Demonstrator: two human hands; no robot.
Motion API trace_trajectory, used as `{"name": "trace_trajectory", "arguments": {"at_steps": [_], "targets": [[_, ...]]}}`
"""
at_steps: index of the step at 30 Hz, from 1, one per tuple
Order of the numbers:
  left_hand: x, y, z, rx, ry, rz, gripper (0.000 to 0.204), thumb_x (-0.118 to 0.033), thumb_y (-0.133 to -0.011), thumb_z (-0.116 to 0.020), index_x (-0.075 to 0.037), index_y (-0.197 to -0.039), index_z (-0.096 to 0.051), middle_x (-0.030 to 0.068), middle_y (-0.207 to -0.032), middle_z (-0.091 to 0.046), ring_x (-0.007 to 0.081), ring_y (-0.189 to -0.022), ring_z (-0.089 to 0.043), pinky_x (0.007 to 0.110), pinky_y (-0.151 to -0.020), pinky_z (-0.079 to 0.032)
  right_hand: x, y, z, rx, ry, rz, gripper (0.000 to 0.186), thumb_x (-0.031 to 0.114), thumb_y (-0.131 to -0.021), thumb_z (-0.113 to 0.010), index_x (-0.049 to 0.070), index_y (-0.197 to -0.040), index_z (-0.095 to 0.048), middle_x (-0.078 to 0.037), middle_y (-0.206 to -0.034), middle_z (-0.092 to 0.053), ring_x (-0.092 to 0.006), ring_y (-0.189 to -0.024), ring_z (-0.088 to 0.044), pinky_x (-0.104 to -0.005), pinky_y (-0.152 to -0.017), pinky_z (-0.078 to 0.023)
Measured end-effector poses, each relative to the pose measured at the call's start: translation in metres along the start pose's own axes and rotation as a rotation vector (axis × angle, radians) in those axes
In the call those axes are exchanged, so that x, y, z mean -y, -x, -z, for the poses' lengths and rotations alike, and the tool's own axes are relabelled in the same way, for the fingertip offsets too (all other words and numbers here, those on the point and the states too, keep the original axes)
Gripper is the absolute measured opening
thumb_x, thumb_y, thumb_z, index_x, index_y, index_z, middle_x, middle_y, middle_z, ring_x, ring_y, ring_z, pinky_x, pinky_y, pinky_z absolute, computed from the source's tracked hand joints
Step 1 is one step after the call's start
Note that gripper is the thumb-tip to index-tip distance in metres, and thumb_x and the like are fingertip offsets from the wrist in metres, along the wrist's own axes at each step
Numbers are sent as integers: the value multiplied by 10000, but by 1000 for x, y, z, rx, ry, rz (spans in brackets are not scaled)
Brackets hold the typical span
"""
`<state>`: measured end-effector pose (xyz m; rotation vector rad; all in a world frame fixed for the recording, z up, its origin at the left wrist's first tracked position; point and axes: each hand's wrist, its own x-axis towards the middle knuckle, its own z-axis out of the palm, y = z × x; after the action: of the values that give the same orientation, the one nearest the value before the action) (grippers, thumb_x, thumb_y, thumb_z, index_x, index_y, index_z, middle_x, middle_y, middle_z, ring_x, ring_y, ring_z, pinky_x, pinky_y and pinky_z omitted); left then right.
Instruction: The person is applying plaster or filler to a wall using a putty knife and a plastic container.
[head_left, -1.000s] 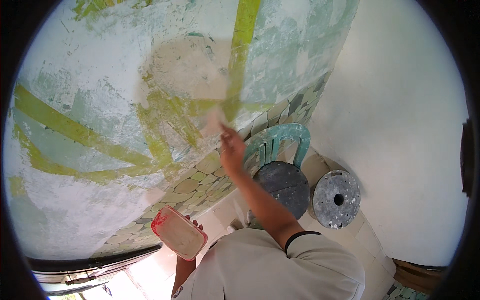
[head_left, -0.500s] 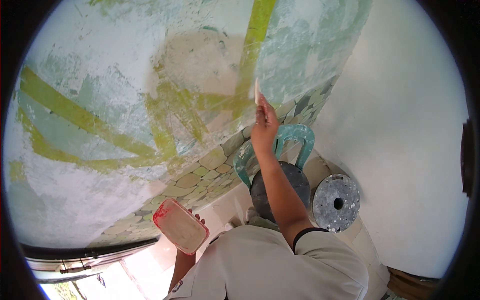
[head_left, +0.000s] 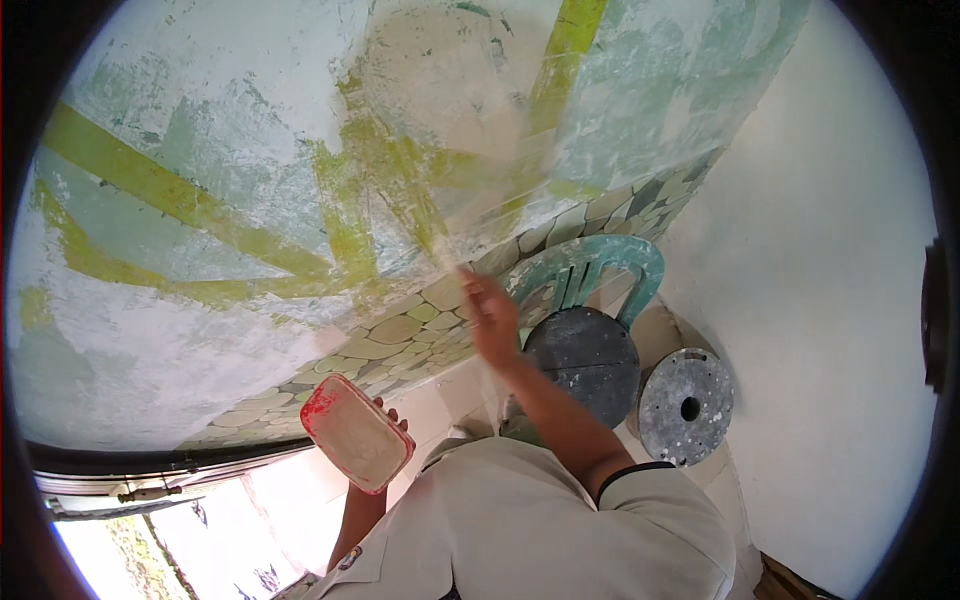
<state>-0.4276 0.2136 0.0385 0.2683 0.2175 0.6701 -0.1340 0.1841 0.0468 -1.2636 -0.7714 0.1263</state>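
Observation:
My left hand (head_left: 394, 416) grips a red-rimmed rectangular tub (head_left: 358, 436) from beneath, its fingers showing along the right side. Pale putty coats the inside of the tub, with red plastic bare at one corner. Held in my right hand (head_left: 492, 318) is a thin, pale putty scraper (head_left: 453, 250), smeared by motion. It is near the lower part of the wall (head_left: 230, 120), just above the stone-patterned band; whether it touches the surface I cannot tell. The wall carries patchy white putty over pale green, with yellow-green stripes.
A green plastic chair (head_left: 630, 262) stands below the wall, with a dark round lid (head_left: 583, 365) in front of it. To its right is a grey, paint-spotted disc (head_left: 686, 407) with a central hole. A plain white wall (head_left: 830, 270) rises on the right.
My right hand has swung down and left with the scraper, from the upper wall toward the stone band. The tub stays in my left hand, nearly unmoved. The view has shifted slightly.

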Motion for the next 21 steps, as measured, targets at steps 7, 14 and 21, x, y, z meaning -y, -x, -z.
{"name": "trace_trajectory", "arguments": {"at_steps": [7, 14, 21], "targets": [[-23, 15, 15, -40, -17, 14, 728, -495, -885, -536, -3, -1384, -340, 205, -1305, -498, 363, -1205, -488, 530, -1078, -341, -59, -99, 90, -545, -134, 68, 314, 133, -931, -514, -5, -1202, -592, -59, -1153, -623, -113, -907, -586, -246, -696, -475], [-57, 20, 29, -32, -91, 63, 710, -493, -875, -553, -25, -1375, -361, 186, -1282, -520, 366, -1155, -524, 539, -1032, -385, -57, -31, -3, -346, 19, 114, 261, 73, -904, -557, 13, -1149, -626, -47, -1049, -631, -91, -823, -549, -228, -681, -458], [-79, 9, 20, 8, -25, 111, 722, -514, -894, -512, -4, -1376, -347, 202, -1289, -507, 371, -1160, -520, 547, -1046, -372, -30, 39, -79, -141, -165, -93, 278, -10, -870, -554, 1, -1139, -623, -80, -1014, -645, -141, -830, -577, -266, -739, -471]]}}
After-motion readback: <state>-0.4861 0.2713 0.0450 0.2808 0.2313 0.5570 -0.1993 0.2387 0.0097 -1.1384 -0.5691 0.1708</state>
